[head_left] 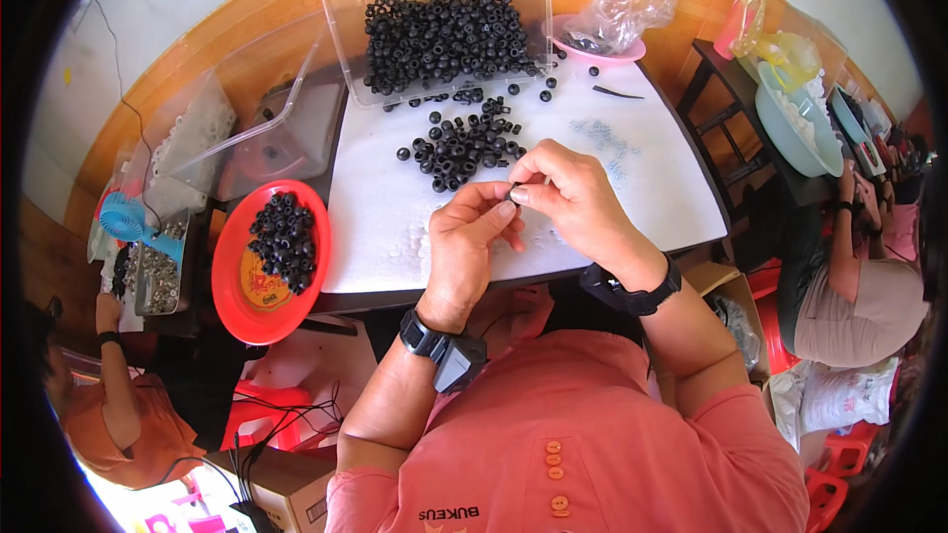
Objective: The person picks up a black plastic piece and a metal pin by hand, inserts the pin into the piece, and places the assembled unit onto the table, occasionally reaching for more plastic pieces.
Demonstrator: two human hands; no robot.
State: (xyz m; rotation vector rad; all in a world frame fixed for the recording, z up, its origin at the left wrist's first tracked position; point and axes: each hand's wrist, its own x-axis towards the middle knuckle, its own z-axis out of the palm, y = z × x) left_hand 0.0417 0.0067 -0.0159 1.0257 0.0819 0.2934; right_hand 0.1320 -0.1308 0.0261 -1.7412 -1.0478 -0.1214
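My left hand (466, 237) and my right hand (568, 190) meet over the near part of the white tabletop (385, 237). Thumbs and fingers of both are pinched on one small black plastic piece (512, 195), mostly covered by the fingertips. Just beyond them lies a loose pile of small round black plastic pieces (459, 150), some showing holes. Farther back, a clear plastic bin (336, 15) tipped toward me holds a large heap of similar pieces (444, 35). To the left, a red plate (232, 281) carries another heap of black pieces (283, 237).
A pink dish (632, 47) with a clear bag (627, 15) stands at the back right, near a thin black strip (618, 93). An empty clear bin (267, 138) sits at left. Co-workers sit on both sides; a light-blue basin (790, 143) stands on the right-hand table.
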